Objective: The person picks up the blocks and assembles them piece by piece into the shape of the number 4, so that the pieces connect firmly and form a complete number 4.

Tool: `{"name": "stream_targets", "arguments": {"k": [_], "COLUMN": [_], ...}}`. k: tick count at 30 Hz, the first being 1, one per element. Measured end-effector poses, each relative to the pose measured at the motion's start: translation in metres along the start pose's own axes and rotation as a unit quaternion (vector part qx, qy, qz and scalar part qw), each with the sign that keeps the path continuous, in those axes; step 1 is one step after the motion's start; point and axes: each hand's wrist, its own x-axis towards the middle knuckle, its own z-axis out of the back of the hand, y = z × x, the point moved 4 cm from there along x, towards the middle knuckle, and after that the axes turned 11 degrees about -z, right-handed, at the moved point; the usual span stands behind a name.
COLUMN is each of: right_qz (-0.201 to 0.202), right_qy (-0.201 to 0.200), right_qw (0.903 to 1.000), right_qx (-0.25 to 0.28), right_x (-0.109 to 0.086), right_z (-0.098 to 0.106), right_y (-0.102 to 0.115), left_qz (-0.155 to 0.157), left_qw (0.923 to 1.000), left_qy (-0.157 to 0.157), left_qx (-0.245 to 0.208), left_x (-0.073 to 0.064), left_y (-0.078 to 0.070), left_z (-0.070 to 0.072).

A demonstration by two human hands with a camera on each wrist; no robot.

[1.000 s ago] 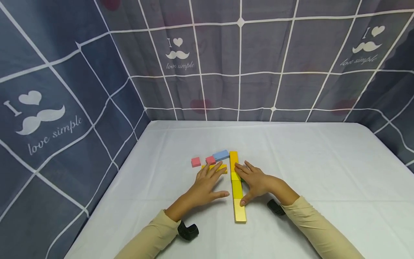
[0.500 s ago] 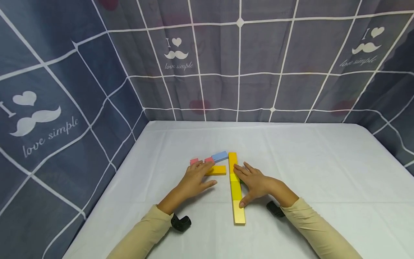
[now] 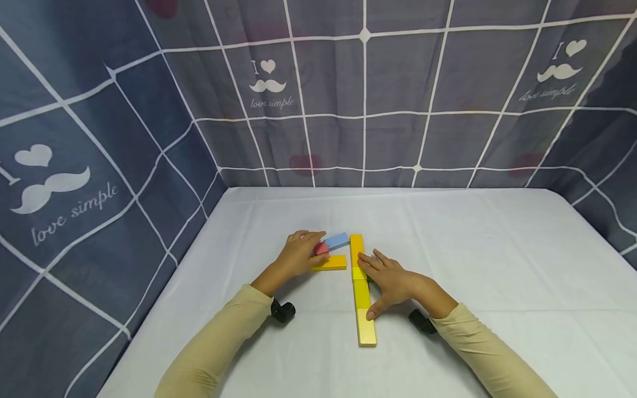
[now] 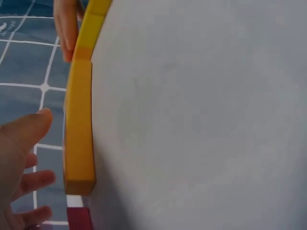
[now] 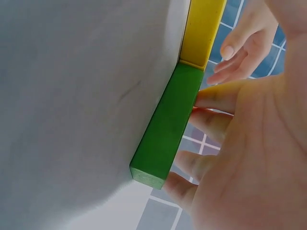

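My left hand (image 3: 297, 253), fingers spread, is beside a pink block (image 3: 322, 249) that touches the end of a blue block (image 3: 337, 241). In the left wrist view its thumb and fingers stand apart. Just in front lies an orange-yellow block (image 3: 332, 263). My right hand (image 3: 390, 280) rests its fingertips and thumb on a row of yellow blocks (image 3: 362, 293), laid end to end. Under that palm is a green block (image 5: 168, 124), mostly hidden in the head view; in the right wrist view the straight fingers touch its side.
A white cloth covers the table (image 3: 458, 232). Grey checked curtains (image 3: 328, 83) hang behind it and at the left. Black wrist cameras (image 3: 282, 312) hang under both sleeves.
My left hand first drew left from the orange-yellow block, then moved farther away from me, now hiding the leftmost pink block. The right hand stays on the yellow row.
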Motion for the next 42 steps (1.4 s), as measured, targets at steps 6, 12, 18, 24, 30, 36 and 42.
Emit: {"name": "stream_targets", "arguments": {"k": [6,12,18,24,30,36,42], "right_qz": [-0.007,-0.006,-0.014,-0.016,-0.015,-0.011,-0.012], "right_qy": [0.000,0.000,0.003,0.004,0.004,0.005,0.004], "right_qw": [1.0000,1.0000,0.9999,0.9998,0.9999,0.9999,0.9999], "right_qx": [0.001,-0.002,-0.003,-0.009,-0.007,-0.001,-0.007], "right_x": [0.001,0.002,0.002,0.002,0.001,0.001,0.002], "right_z": [0.000,0.000,0.002,0.004,0.004,0.003,0.001], "right_y": [-0.001,-0.003,-0.003,-0.002,-0.002,-0.003,-0.003], "left_qz": [0.017,0.021,0.011,0.015,0.014,0.012,0.017], "left_qw": [0.9992,0.9980,0.9974,0.9972,0.9969,0.9964,0.9957], "left_qy": [0.034,0.057,0.069,0.071,0.075,0.083,0.090], "left_qx": [0.008,0.014,0.019,0.017,0.017,0.016,0.017], "left_x": [0.011,0.019,0.022,0.023,0.027,0.033,0.037], "left_y": [0.007,0.013,0.013,0.014,0.012,0.008,0.004], "left_z": [0.004,0.004,0.004,0.003,0.001,-0.004,-0.008]}}
